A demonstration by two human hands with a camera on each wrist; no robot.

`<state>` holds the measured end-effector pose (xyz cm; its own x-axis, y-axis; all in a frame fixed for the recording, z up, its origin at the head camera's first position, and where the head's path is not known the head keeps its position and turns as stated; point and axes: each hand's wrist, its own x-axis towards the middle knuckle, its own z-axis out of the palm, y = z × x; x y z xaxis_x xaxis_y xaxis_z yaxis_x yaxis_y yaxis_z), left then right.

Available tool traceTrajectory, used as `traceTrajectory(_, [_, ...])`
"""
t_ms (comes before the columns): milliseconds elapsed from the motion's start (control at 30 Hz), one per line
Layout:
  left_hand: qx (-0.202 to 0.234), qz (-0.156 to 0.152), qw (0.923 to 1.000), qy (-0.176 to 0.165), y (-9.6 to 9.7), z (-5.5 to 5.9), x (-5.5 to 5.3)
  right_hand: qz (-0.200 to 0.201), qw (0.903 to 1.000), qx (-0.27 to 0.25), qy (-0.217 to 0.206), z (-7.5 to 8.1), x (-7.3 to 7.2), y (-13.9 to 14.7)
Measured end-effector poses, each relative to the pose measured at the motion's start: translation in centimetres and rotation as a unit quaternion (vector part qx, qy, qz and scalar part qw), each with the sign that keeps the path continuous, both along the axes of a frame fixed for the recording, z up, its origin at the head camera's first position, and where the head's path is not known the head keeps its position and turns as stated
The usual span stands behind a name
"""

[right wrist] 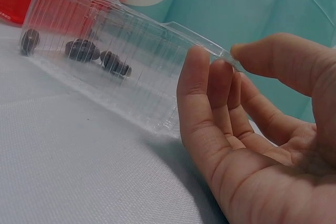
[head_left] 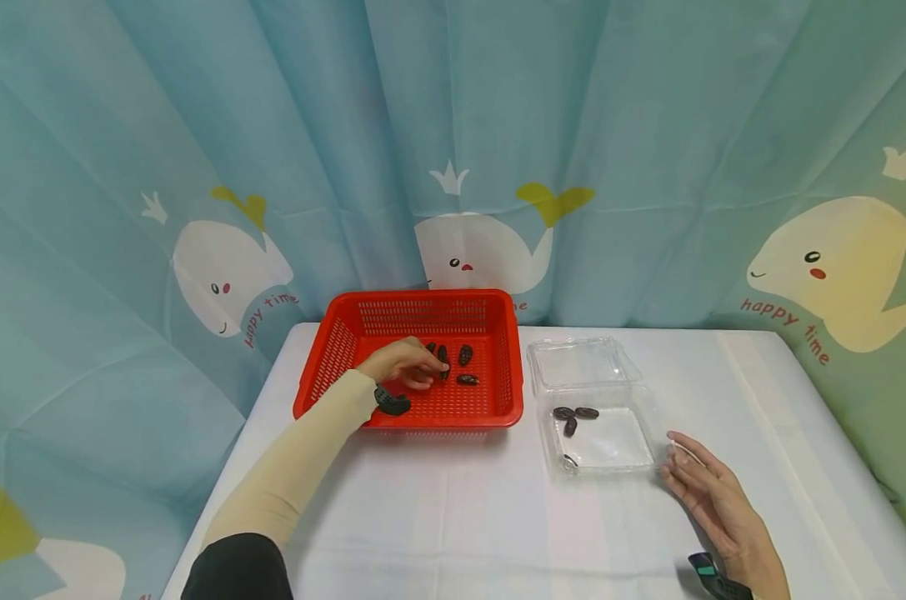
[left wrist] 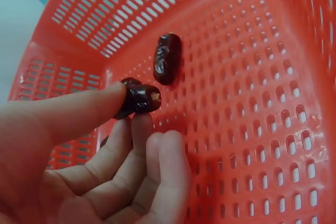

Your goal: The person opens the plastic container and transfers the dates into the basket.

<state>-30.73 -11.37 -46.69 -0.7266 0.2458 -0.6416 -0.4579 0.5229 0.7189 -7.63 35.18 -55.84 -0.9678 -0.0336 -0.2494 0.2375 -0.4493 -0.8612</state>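
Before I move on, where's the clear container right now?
In the head view, the clear container lies open on the white table, right of the red basket, its near right corner pinched by the right hand.

Basket (head_left: 490,400): moulded plastic, perforated, smooth with a low sheen. Dates (left wrist: 167,59): wrinkled skins, glossy highlights. Box (right wrist: 149,98): thin clear plastic, shiny, walls ribbed. Desk cover (right wrist: 79,150): cloth, matt, fine visible weave. Curtain (head_left: 498,100): smooth cloth, lightly creased, mostly matt. Sleeve (head_left: 310,458): matt cloth.
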Motion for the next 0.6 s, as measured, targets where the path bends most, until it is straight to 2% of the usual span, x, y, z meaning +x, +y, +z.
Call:
traceTrajectory(267, [-0.016,0.008,0.9998,0.012,0.35,-0.19,0.21,-0.006,0.9999,0.008,-0.006,0.19,-0.11,0.04])
traceTrajectory(433, [-0.026,-0.005,0.9992,0.030,0.53,-0.35,0.31,-0.001,1.0000,0.006,-0.005,0.08,-0.09,0.07])
traceTrajectory(600, [-0.031,-0.016,0.9989,0.032,0.54,-0.37,0.30,-0.005,0.9999,0.009,-0.007,-0.01,-0.08,0.06])
